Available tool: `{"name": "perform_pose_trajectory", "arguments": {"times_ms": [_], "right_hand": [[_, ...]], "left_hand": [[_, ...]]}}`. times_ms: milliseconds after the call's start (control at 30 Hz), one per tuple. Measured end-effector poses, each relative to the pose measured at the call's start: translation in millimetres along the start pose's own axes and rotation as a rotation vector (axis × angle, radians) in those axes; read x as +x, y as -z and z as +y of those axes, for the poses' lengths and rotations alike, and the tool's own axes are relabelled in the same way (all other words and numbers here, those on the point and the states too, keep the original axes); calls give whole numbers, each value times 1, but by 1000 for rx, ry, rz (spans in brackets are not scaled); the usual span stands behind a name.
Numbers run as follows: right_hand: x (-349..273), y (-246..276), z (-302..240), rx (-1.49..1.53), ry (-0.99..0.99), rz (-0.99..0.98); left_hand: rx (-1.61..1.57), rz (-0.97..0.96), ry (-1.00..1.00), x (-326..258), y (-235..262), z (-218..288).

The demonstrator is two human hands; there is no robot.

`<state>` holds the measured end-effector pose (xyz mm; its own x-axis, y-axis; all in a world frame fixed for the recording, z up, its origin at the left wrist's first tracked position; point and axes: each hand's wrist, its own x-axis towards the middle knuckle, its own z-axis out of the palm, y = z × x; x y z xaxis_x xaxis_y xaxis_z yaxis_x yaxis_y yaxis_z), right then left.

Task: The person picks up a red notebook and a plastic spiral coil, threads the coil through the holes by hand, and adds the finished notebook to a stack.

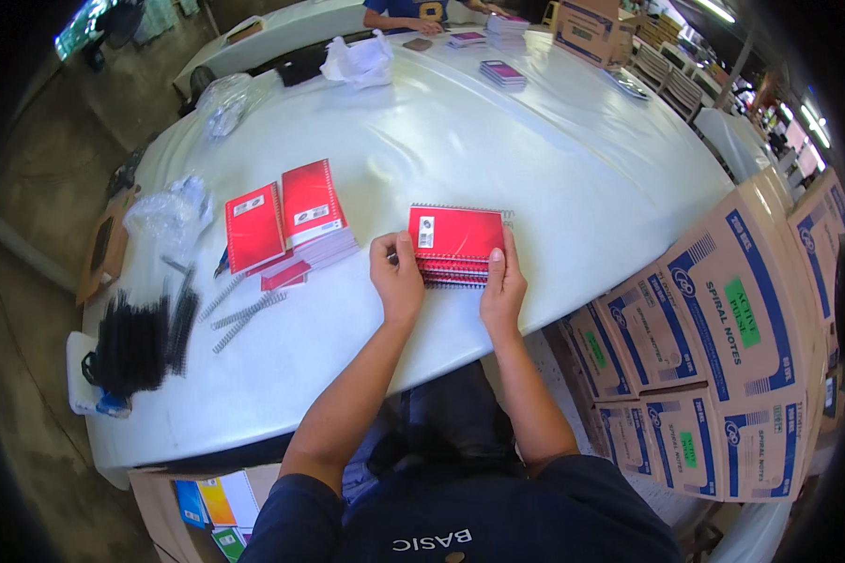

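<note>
I've got my left hand (396, 279) and right hand (503, 286) grasping a small stack of red spiral notebooks (455, 242) near the bench (498, 150) edge, seemingly squaring it, while 2 red piles (286, 225) and loose coils (244, 314) wait unbound, I reckon.

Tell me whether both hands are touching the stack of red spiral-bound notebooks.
Touching. The head view shows the left hand and right hand pressed against the sides of the stack of red spiral-bound notebooks.

Both hands, left hand (396, 280) and right hand (502, 286), grip a stack of red spiral notebooks (455, 242); more red notebooks (286, 223) lie at nine o'clock.
</note>
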<state>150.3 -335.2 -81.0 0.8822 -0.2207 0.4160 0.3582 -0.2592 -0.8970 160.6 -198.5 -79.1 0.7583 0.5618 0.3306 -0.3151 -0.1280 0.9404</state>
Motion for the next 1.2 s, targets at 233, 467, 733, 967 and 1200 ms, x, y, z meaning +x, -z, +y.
{"name": "perform_pose_trajectory", "arguments": {"times_ms": [233, 467, 733, 967, 1200], "right_hand": [[-7, 17, -12, -80, 283, 171], [-65, -21, -63, 337, 220, -308], [-69, -33, -55, 655, -191, -686], [-69, -50, -47, 574, -175, -797], [-72, -52, -46, 314, -68, -989]], "left_hand": [[887, -58, -708, 56, 80, 67], [1122, -326, -818, 39, 136, 89], [106, -451, 199, -35, 192, 88], [-5, -386, 291, -53, 176, 42], [1354, -43, -312, 20, 238, 28]]}}
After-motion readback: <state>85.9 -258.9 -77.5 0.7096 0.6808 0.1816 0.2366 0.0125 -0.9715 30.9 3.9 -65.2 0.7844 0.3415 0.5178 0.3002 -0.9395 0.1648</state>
